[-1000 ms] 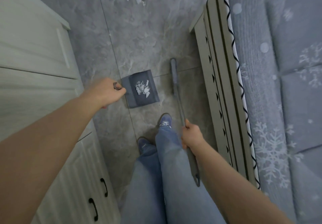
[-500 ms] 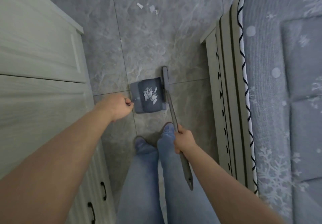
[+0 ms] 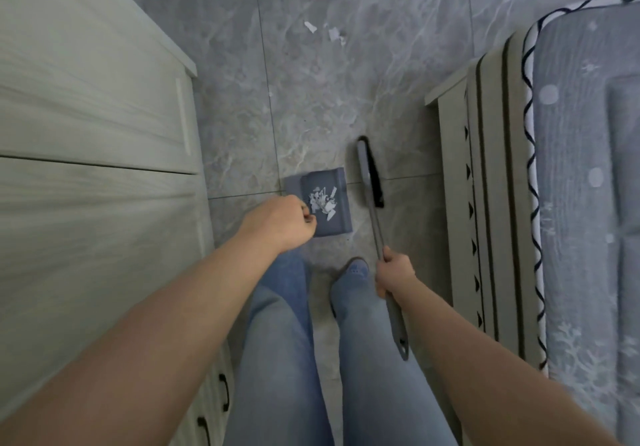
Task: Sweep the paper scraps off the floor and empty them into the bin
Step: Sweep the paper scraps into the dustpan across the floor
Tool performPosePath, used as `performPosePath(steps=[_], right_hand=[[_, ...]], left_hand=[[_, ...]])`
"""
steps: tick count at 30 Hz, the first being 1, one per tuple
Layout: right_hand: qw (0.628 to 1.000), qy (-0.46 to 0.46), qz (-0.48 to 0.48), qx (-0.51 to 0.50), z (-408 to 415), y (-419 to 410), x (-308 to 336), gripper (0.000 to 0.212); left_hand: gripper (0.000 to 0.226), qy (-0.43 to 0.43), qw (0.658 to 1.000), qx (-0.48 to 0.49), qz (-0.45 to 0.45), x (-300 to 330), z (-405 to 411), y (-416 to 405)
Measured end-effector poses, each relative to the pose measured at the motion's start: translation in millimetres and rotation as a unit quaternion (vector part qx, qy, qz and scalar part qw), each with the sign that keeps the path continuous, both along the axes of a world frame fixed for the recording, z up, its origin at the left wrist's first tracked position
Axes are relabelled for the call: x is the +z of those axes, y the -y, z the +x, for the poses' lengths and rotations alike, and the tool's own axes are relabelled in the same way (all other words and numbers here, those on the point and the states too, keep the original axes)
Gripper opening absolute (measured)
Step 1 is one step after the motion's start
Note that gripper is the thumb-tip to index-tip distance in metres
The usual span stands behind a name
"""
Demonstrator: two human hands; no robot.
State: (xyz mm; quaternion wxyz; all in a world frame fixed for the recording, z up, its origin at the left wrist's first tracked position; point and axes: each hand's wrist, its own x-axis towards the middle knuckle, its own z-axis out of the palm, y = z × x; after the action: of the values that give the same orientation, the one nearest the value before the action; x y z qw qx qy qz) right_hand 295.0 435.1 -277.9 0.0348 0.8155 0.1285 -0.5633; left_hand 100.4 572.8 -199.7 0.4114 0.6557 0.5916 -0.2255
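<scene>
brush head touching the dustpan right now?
Apart. The head view shows a strip of bare floor tile between the brush head and the dustpan right edge; the brush sits to its right.

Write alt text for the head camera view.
A left hand holds a dustpan of paper scraps, the right hand a broom. More scraps lie on the tiled floor ahead.

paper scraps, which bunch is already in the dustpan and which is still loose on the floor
The paper scraps piled beside the left hand lie in the grey dustpan. The few scraps farther ahead lie loose on the bare floor tile.
</scene>
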Motion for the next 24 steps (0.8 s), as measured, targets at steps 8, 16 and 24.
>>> performPosePath(steps=[8,16,24], right_hand=[[0.990,0.027,0.096,-0.100,-41,-46,50,0.053],[0.980,0.080,0.075,0.168,-62,-202,62,0.045],[0.941,0.085,0.058,0.324,-121,-300,29,0.039]], left_hand=[[0.032,-0.025,0.999,0.025,0.010,33,-71,-55],[0.032,0.017,0.970,0.238,0.038,44,-142,-103],[0.026,-0.008,0.938,0.340,0.070,10,-187,-141]])
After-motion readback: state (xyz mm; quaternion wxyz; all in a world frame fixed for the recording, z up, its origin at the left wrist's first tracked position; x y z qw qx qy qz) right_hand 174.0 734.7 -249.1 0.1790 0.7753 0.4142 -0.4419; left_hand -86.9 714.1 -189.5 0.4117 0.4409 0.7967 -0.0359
